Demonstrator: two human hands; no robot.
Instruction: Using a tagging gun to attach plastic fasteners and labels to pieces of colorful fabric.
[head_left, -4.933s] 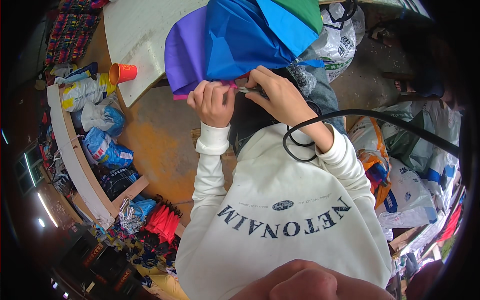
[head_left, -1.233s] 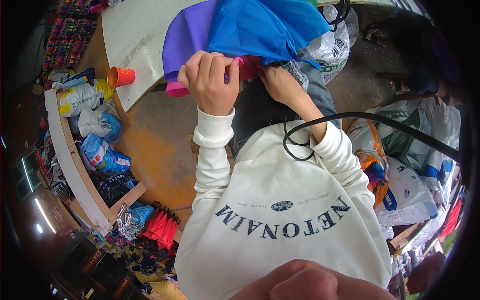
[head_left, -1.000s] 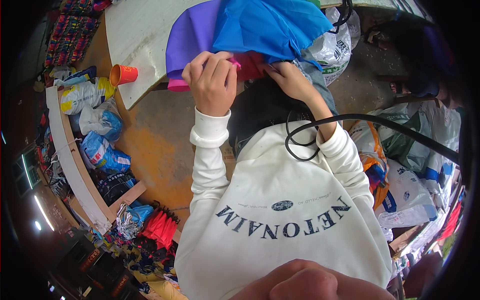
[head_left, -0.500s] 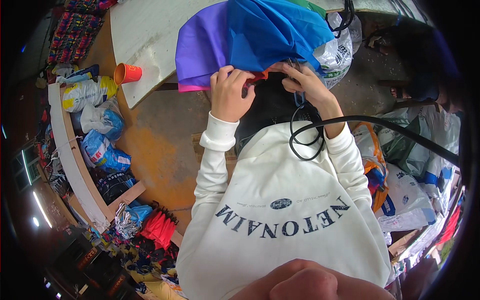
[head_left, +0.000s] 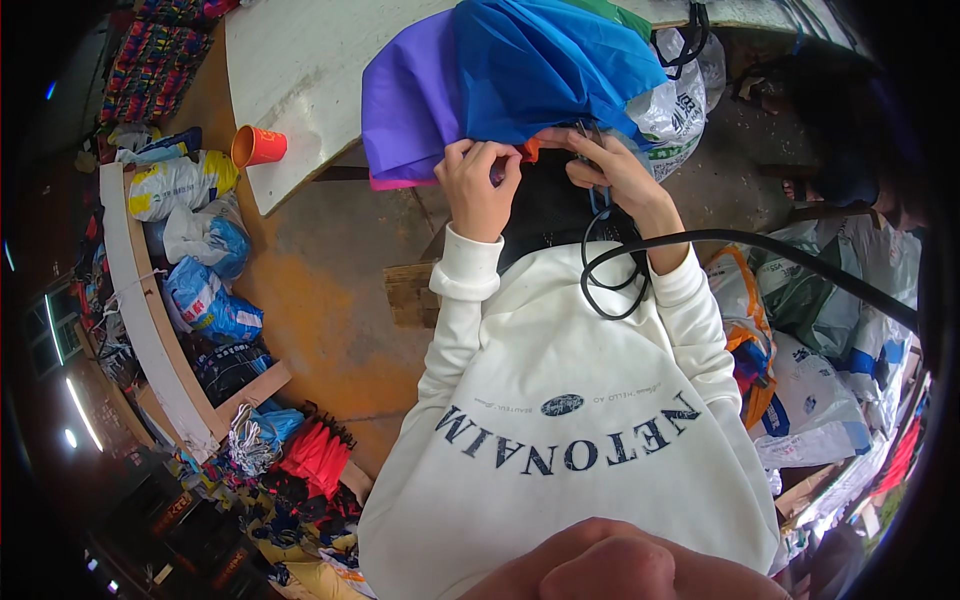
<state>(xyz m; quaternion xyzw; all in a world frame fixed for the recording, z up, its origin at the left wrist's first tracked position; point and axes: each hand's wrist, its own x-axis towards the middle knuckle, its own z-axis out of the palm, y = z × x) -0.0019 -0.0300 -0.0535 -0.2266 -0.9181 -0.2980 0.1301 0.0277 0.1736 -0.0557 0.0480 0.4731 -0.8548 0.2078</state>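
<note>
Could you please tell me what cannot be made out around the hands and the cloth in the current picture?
Head view:
Left hand: its own curled fingers hide exactly what its grip pinches at the cloth.
Blue-handled tool: the right hand covers its middle, so its full shape is unclear.
Green panel: cut off by the top edge.
Black cable: its far end is lost in the dark rim.

White table [head_left: 290, 85], orange-stained floor [head_left: 315, 335], glowing tube light [head_left: 84, 414]
</note>
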